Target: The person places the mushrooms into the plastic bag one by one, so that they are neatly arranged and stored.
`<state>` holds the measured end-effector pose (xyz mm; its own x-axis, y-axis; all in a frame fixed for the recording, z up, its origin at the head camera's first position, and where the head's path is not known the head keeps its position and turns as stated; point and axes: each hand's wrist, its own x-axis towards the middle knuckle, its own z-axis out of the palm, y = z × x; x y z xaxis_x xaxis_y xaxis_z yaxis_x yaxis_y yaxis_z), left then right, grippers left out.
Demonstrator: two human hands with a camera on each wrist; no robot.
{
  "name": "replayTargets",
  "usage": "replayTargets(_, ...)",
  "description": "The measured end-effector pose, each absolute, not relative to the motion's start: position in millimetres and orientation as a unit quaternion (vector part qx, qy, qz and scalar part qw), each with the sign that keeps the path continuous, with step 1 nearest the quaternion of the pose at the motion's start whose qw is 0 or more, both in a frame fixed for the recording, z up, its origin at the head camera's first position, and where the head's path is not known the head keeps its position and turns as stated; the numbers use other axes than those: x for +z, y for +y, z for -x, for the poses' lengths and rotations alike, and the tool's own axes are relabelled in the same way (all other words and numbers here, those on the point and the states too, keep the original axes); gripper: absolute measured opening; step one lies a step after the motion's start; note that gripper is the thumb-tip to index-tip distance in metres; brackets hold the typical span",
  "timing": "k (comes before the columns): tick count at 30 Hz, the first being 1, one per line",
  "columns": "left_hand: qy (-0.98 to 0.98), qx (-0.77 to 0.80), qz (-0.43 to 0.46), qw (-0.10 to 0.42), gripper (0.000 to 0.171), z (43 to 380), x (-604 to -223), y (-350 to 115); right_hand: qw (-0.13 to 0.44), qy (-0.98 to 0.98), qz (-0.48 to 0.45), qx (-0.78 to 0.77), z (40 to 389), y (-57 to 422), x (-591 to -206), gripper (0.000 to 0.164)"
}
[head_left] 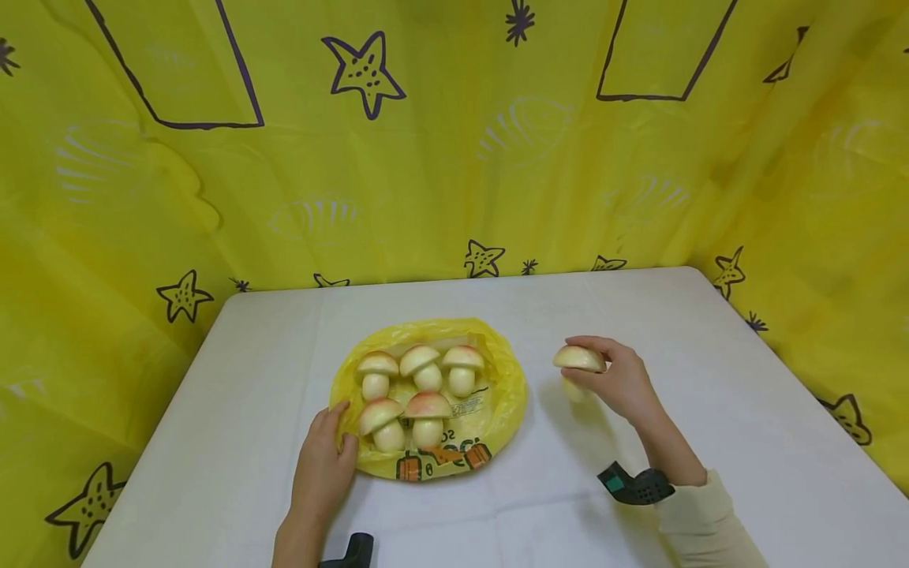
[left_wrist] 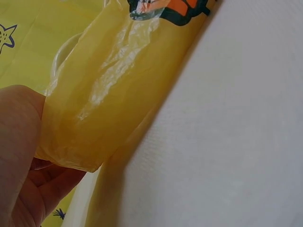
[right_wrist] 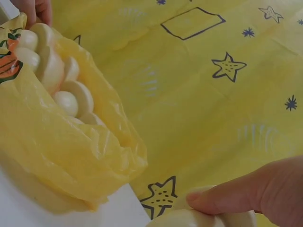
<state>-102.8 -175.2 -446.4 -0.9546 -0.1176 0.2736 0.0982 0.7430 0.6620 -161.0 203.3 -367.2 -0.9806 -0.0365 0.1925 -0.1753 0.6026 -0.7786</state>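
A yellow plastic bag (head_left: 508,394), its rim spread wide, lies on the table with several toy mushrooms (head_left: 428,430) inside, pale-stemmed with reddish-cream caps. At the bag's near left side, my left hand (head_left: 319,465) pinches its edge between thumb and fingers; the left wrist view shows the film (left_wrist: 104,90) in that grip. To the right of the bag, my right hand (head_left: 625,383) holds another toy mushroom (head_left: 577,359) by its cap, stem down. Low in the right wrist view, my thumb (right_wrist: 232,194) presses on this mushroom (right_wrist: 184,219), which the frame's bottom edge cuts off.
A white cloth covers the table (head_left: 568,513). Behind it and along both sides hangs a yellow curtain (head_left: 426,197) with starfish and shell drawings. A dark camera band (head_left: 639,485) sits on my right wrist, and another dark mount (head_left: 351,552) shows near my left.
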Motion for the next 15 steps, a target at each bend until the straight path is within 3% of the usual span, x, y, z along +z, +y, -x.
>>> replayTargets(15, -0.922, -0.355, -0.003, 0.157, 0.042, 103.1, -446.2, -174.8, 0.082, -0.881, -0.085, 0.459, 161.0, 183.0, -359.9, 0.043)
